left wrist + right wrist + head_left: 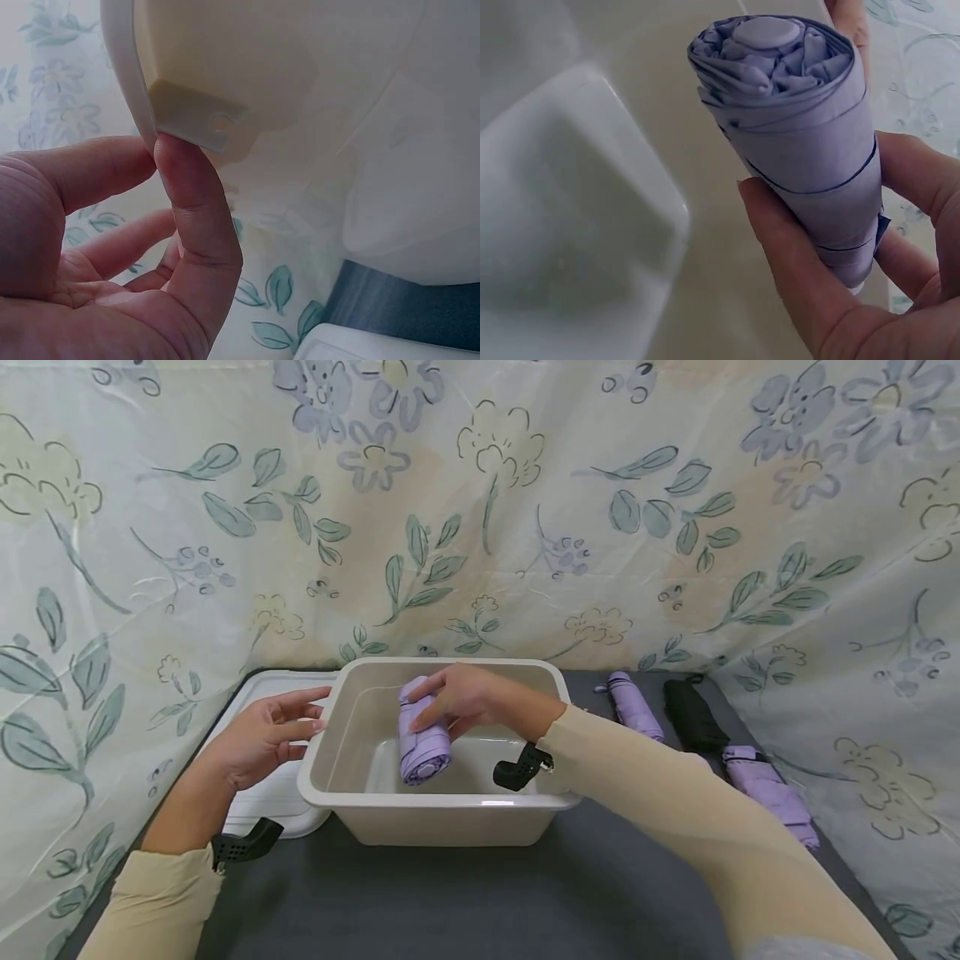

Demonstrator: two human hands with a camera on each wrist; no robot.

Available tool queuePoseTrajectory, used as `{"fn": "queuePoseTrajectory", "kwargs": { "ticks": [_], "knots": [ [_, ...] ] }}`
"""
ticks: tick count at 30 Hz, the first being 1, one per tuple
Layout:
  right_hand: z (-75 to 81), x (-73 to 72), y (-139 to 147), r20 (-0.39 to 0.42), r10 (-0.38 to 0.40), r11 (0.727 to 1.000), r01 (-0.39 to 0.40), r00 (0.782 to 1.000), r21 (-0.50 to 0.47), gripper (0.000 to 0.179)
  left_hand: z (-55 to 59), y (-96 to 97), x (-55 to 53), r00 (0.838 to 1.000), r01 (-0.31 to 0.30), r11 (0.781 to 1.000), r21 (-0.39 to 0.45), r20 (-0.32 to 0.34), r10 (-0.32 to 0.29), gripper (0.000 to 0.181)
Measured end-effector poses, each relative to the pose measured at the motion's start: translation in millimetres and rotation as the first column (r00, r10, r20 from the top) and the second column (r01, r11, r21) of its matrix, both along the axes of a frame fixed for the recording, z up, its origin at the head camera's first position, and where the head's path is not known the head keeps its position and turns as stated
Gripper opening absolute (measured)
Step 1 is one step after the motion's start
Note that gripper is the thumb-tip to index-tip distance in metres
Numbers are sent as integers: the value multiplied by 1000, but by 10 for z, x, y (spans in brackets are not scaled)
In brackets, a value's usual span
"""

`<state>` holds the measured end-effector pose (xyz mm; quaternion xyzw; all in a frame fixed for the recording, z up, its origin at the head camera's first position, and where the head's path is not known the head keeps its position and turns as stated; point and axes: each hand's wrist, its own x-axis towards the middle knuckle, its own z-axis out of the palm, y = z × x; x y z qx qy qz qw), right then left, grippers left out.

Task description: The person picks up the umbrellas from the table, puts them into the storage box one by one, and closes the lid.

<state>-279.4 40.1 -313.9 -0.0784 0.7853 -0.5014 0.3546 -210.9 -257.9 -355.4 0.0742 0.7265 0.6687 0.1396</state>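
Observation:
A folded lilac umbrella (424,739), rolled up tight, is held by my right hand (467,697) over the inside of a beige plastic bin (450,822). Thumb and fingers grip its sides, and in the right wrist view the umbrella's gathered end with a round cap (766,33) faces the camera. At the bin's left side, my left hand (270,735) pinches the rim (124,67) between thumb and finger. Its other fingers hang below, outside the bin.
A white lid (258,806) lies left of the bin, partly behind it. To the right, on the dark grey table (450,902), lie a lilac umbrella (633,706), a black umbrella (693,714) and another lilac umbrella (772,797). A floral curtain (525,585) hangs behind.

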Motion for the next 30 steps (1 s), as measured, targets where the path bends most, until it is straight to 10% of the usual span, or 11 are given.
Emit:
{"fn": "queuePoseTrajectory", "kwargs": {
  "ticks": [30],
  "knots": [
    [-365, -15, -327, -58, 69, 985, -58, 996, 164, 59, 13, 4, -1, 1000, 5, 1000, -14, -7, -5, 68]
  ]
}}
